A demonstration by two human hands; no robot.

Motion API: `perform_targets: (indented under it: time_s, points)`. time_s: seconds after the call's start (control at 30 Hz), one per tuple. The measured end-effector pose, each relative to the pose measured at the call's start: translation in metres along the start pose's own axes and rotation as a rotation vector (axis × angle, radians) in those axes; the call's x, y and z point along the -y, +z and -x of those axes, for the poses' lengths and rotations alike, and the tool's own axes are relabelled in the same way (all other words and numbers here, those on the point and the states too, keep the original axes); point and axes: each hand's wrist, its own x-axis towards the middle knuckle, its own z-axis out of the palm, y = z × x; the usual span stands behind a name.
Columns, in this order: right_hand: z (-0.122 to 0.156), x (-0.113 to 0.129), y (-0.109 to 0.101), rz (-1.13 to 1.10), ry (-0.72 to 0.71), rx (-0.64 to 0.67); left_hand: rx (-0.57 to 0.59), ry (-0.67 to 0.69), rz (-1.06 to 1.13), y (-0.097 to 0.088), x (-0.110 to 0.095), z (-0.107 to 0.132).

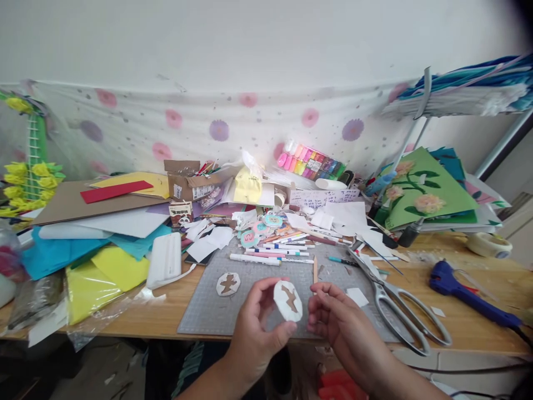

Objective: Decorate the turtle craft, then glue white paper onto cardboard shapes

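Note:
My left hand (262, 325) grips a small white rounded disc (293, 308) by its edges, tilted up over the front of the grey cutting mat (200, 314). A brown, irregular shape shows on the disc's face. Just to the right, my right hand (339, 316) is closed with a slim wooden stick (315, 269) pinched between thumb and fingers, its pointed end up. The two hands are a short gap apart. Flat on the mat to the left lies a similar white disc (228, 284) with a brown cross-like shape.
Large scissors (391, 300) lie right of my right hand, with a blue glue gun (474, 297) beyond. Several markers (270, 255) and paper scraps line the mat's back. A white power bank (165, 258) and yellow sheets (100, 280) are at left; tape (489, 245) sits far right.

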Motion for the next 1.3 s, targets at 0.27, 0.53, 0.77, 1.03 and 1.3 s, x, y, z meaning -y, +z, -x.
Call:
perform_targets:
  time_s: [0.27,0.53,0.77,1.03,1.3]
  points:
    - [-0.07,0.081,-0.033,1.273,-0.518,-0.031,-0.059,0.046,-0.713,-0.06,-0.005,-0.023]
    - [-0.171,0.119,-0.034,1.698,-0.562,-0.125,0.141,0.138,-1.105,-0.074,-0.006,-0.031]
    - [-0.202,0.141,-0.06,1.924,-0.502,-0.226,0.256,0.056,-1.257,-0.073,-0.005,-0.048]
    - [-0.213,0.125,-0.034,1.884,-0.663,-0.057,0.285,-0.036,-1.268,-0.081,-0.009,-0.056]
    - [-0.212,0.12,-0.034,1.843,-0.791,0.072,-0.016,0.041,-1.518,-0.164,-0.032,-0.104]
